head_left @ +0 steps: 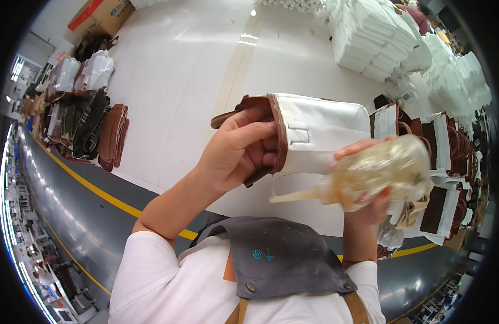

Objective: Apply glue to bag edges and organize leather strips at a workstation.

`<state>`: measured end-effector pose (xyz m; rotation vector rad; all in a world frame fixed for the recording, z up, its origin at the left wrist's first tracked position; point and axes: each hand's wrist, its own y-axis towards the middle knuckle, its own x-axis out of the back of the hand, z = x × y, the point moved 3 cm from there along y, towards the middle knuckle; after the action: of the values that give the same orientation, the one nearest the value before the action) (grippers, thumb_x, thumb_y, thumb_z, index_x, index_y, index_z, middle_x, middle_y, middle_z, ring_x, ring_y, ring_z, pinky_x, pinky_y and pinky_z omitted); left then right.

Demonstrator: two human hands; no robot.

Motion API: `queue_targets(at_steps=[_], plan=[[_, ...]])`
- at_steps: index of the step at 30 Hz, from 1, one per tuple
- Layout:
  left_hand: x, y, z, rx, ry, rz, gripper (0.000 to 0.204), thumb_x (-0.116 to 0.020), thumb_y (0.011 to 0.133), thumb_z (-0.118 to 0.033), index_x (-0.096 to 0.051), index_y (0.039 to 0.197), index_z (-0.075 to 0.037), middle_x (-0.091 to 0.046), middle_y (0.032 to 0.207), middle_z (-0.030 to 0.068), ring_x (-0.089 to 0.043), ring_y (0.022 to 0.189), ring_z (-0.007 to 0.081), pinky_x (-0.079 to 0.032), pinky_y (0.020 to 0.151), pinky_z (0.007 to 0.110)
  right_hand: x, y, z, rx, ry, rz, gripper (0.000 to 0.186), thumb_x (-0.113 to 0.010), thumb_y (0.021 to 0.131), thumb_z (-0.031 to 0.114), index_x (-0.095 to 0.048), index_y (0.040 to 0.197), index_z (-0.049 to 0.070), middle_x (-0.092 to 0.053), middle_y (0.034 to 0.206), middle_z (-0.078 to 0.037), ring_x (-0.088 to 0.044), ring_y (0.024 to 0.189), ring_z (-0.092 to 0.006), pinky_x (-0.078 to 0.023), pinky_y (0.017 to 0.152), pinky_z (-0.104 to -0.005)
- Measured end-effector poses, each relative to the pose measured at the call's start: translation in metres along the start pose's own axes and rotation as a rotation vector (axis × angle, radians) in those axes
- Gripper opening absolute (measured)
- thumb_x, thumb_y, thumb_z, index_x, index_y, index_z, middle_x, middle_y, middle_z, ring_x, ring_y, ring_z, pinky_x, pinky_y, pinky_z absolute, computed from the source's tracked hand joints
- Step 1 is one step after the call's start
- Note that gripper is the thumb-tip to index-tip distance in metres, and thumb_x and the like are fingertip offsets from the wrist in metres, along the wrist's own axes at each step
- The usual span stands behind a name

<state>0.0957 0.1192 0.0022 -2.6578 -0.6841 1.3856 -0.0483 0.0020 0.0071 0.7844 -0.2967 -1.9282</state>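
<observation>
A bag (328,121) with a white fabric body and a brown leather-like edge lies on its side over the table, its mouth toward the left. My left hand (236,143) grips it at the mouth, with the thumb near the brown rim and some fingers partly inside. A rectangular stitched or cut outline shows on the white face. My right hand (376,208) is wrapped round a translucent yellowish squeeze bottle (387,170), tilted with its long nozzle pointing left, just below the bag. The bottle is slightly blurred, and some right-hand fingers are hidden behind it.
A white table (174,81) spreads before me. Brown bags (113,135) and plastic-wrapped pieces sit at its left edge. White stacked sheets (368,38) stand far right, with more brown-and-white bags (441,146) beside my right hand. A yellow-lined grey floor (87,183) runs behind.
</observation>
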Motion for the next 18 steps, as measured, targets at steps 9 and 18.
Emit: queue_targets(at_steps=[9,18], plan=[[0.003,0.044,0.001,0.053,0.14,0.01,0.036,-0.045,0.081,-0.007,-0.036,0.112,0.008,-0.051,0.102,0.0168,-0.053,0.088,0.019,-0.045,0.074,0.028,0.053,0.014,-0.035,-0.088,0.195,-0.328,0.047,-0.042,0.083,0.035,-0.037,0.115,0.001,-0.046,0.102,-0.022,-0.049,0.095,-0.032,-0.042,0.078,-0.0401],[0.032,0.041,-0.012,0.133,1.259,0.25,0.042,-0.056,0.077,0.0,-0.043,0.117,0.002,-0.057,0.096,0.0077,-0.053,0.08,0.0096,-0.046,0.071,0.023,0.077,0.012,-0.054,-0.032,0.174,-0.47,0.042,-0.043,0.083,0.03,-0.039,0.115,0.003,-0.048,0.105,-0.019,-0.047,0.101,-0.028,-0.035,0.09,-0.0456]])
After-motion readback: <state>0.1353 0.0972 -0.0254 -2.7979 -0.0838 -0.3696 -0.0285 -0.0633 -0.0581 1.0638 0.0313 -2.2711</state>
